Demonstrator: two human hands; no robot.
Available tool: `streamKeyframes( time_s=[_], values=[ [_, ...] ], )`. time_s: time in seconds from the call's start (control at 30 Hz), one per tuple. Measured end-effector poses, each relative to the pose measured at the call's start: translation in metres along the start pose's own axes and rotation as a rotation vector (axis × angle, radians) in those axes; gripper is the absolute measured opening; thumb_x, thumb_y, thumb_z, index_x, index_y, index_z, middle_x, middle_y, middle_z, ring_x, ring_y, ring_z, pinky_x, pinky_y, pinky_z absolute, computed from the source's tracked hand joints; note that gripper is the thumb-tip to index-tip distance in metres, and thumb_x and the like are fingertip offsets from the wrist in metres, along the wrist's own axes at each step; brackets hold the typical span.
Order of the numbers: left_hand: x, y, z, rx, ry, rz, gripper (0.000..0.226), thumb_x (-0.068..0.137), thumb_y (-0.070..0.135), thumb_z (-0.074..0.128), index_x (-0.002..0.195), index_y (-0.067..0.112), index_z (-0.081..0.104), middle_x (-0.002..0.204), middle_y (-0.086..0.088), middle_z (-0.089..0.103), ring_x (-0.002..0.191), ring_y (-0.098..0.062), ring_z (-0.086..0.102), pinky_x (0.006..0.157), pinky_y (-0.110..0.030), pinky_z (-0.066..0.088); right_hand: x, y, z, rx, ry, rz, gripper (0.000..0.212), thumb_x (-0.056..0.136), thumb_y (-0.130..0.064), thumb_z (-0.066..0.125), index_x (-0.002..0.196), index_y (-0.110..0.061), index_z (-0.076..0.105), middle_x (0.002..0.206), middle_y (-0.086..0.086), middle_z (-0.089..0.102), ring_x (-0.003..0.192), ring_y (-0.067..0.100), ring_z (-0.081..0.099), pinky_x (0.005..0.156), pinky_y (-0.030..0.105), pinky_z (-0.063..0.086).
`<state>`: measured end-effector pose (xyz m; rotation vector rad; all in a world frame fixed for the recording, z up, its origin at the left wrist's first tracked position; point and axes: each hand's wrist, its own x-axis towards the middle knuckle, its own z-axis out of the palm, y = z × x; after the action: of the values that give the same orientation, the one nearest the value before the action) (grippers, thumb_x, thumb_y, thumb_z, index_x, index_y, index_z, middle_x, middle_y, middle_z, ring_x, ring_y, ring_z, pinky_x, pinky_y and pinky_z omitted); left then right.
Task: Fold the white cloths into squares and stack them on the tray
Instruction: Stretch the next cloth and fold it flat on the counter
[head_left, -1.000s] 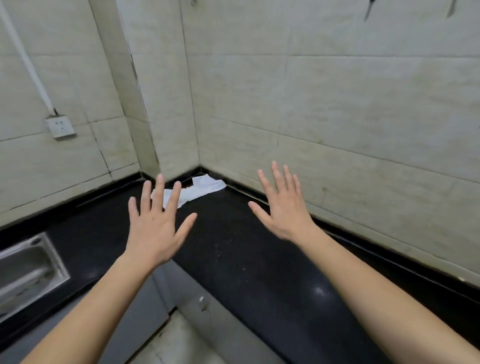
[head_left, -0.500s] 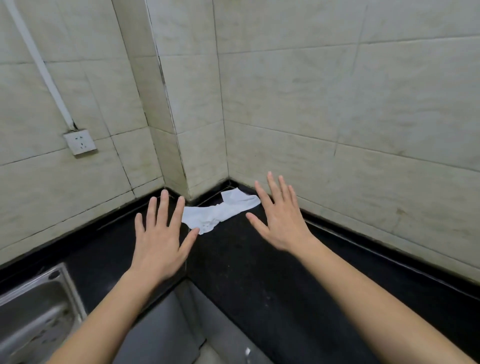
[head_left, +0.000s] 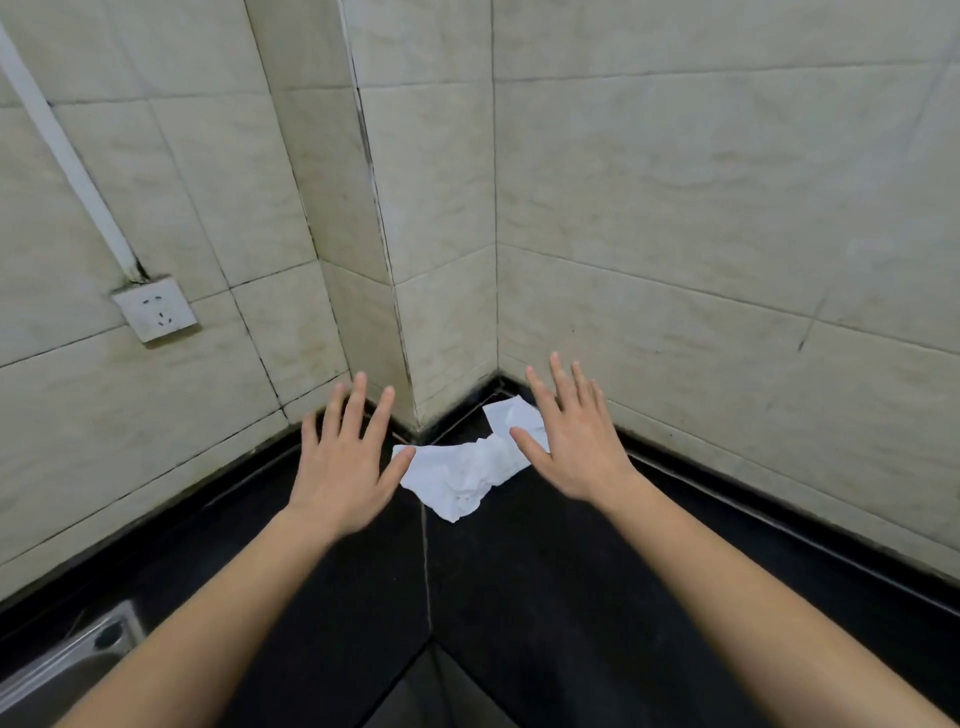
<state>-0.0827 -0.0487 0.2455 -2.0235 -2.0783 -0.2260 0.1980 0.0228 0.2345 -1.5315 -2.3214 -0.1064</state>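
A crumpled white cloth (head_left: 460, 475) lies on the black countertop (head_left: 545, 571) in the inner corner where the tiled walls meet. My left hand (head_left: 340, 467) hovers with fingers spread just left of the cloth, its thumb tip at the cloth's left edge. My right hand (head_left: 569, 441) is spread above the cloth's right end and hides part of it. Neither hand holds anything. No tray is in view.
Tiled walls close the corner on the left and right. A wall socket (head_left: 155, 308) with a white cable duct sits on the left wall. A steel sink (head_left: 67, 660) shows at the bottom left. The counter's front edge cuts in at the bottom centre.
Both hands have moved forward to the cloth in the corner, and the view has come closer. The cloth itself lies as before.
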Motion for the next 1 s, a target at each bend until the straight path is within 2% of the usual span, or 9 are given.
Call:
streamKeyframes(
  time_s=[0.07,0.33,0.43,0.57,0.63,0.7,0.8,0.9,1.0],
  values=[
    [0.017,-0.01,0.016,-0.002,-0.037,0.021,0.08,0.092,0.068,0.012,0.16,0.026,0.001,0.167,-0.008,-0.01,0.154,-0.032,-0.001,0.119,-0.056,0.014,0.009,-0.004,0.016,-0.02,-0.042,0.005,0.079,0.095,-0.063,0.023,0.161,-0.021,0.013,0.168,0.015,0.004,0.153,0.041,0.007,0.121,0.052,0.014],
    [0.08,-0.064,0.099,-0.059,-0.216,0.172,0.081,0.091,0.068,0.011,0.16,0.025,0.007,0.167,-0.011,-0.002,0.153,-0.035,0.01,0.117,-0.06,0.023,0.05,-0.026,0.094,-0.112,-0.225,0.142,0.074,0.102,-0.056,0.031,0.161,-0.019,0.006,0.168,0.014,-0.005,0.154,0.038,-0.001,0.124,0.049,0.009],
    [0.1,-0.082,0.129,-0.095,-0.303,0.224,0.076,0.1,0.062,0.024,0.159,0.025,-0.004,0.166,-0.009,-0.015,0.154,-0.032,-0.006,0.121,-0.057,0.012,0.066,-0.038,0.12,-0.094,-0.31,0.22,0.073,0.102,-0.055,0.029,0.161,-0.019,0.006,0.168,0.013,0.001,0.155,0.034,0.001,0.125,0.045,0.013],
    [0.118,-0.1,0.163,-0.146,-0.392,0.302,0.075,0.099,0.061,0.022,0.16,0.022,0.0,0.167,-0.009,-0.008,0.154,-0.03,-0.003,0.12,-0.053,0.017,0.076,-0.056,0.148,0.024,-0.414,0.306,0.069,0.102,-0.051,0.037,0.16,-0.019,0.016,0.165,0.011,0.02,0.151,0.031,0.02,0.118,0.045,0.029],
    [0.128,-0.103,0.18,-0.231,-0.459,0.332,0.073,0.101,0.055,0.031,0.16,0.02,0.006,0.167,-0.008,-0.002,0.154,-0.028,0.0,0.12,-0.048,0.021,0.08,-0.061,0.164,0.066,-0.446,0.328,0.062,0.102,-0.048,0.04,0.156,-0.021,0.026,0.152,0.007,0.04,0.136,0.027,0.043,0.104,0.042,0.045],
    [0.138,-0.101,0.198,-0.331,-0.494,0.333,0.069,0.102,0.047,0.04,0.159,0.017,0.014,0.167,-0.006,0.009,0.153,-0.025,0.008,0.117,-0.043,0.026,0.084,-0.061,0.185,0.116,-0.497,0.351,0.051,0.102,-0.044,0.042,0.148,-0.023,0.04,0.134,0.001,0.053,0.119,0.021,0.056,0.089,0.037,0.052],
    [0.154,-0.093,0.233,-0.434,-0.501,0.298,0.061,0.102,0.038,0.045,0.156,0.017,0.027,0.163,-0.004,0.024,0.149,-0.022,0.023,0.114,-0.04,0.034,0.086,-0.059,0.222,0.222,-0.548,0.38,0.037,0.102,-0.032,0.043,0.136,-0.025,0.055,0.127,-0.003,0.058,0.112,0.019,0.061,0.086,0.032,0.051],
    [0.165,-0.077,0.279,-0.461,-0.514,0.272,0.054,0.102,0.025,0.047,0.153,0.015,0.035,0.16,-0.005,0.033,0.145,-0.022,0.032,0.114,-0.037,0.036,0.08,-0.059,0.262,0.316,-0.63,0.355,0.035,0.102,-0.024,0.043,0.133,-0.025,0.059,0.128,-0.001,0.057,0.113,0.024,0.061,0.09,0.035,0.051],
    [0.173,-0.06,0.314,-0.408,-0.584,0.293,0.065,0.098,0.008,0.046,0.158,0.012,0.02,0.167,-0.007,0.011,0.151,-0.023,0.019,0.117,-0.038,0.03,0.067,-0.064,0.296,0.307,-0.632,0.235,0.043,0.099,-0.015,0.046,0.142,-0.02,0.051,0.136,0.005,0.049,0.12,0.028,0.054,0.092,0.04,0.051]
  ],
)
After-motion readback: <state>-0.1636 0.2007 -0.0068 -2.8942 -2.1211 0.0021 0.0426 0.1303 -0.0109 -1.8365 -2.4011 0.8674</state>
